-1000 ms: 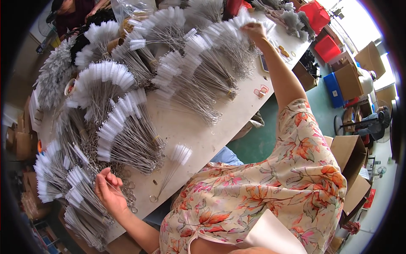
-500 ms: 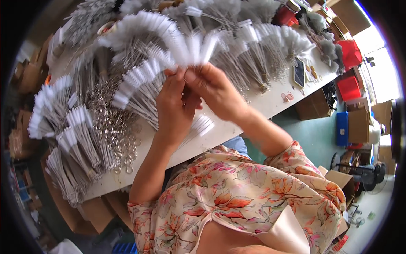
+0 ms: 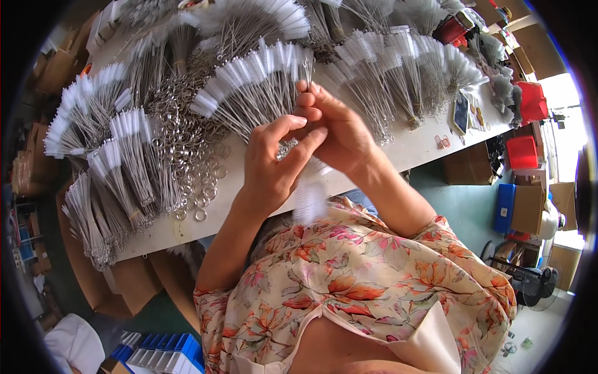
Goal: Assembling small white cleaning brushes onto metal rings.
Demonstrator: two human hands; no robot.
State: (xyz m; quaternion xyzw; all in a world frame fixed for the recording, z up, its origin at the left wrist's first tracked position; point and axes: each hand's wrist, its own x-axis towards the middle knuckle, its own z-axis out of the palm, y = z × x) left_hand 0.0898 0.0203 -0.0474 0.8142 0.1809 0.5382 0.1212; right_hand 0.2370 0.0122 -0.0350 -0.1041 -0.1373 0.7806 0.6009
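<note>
My right hand (image 3: pixel 349 134) pinches a small bundle of wire-stemmed brushes between thumb and fingertips. Their bent wire ends (image 3: pixel 308 67) poke up above the fingers. Below the hands, the bundle's white bristle heads (image 3: pixel 309 202) hang down, blurred, in front of my shirt. My left hand (image 3: pixel 271 159) is closed around the lower part of the same bundle, its thumb and index finger against my right palm; the stems inside are mostly hidden. Just beyond the hands, a fanned pile of white brushes (image 3: pixel 255 75) lies on the white table (image 3: pixel 187 240).
Loose metal rings (image 3: pixel 202 187) are heaped left of my hands. More brush bundles (image 3: pixel 128 168) lie at the table's left end, others (image 3: pixel 398 68) at the right. A phone (image 3: pixel 461 113) rests near the right edge. Red bins (image 3: pixel 522 153) and a black fan (image 3: pixel 529 280) stand beyond.
The brushes in my hands have turned over: bristle heads pointed up and away before, and now hang toward me with wire ends up. My right fingers have moved to those ends.
</note>
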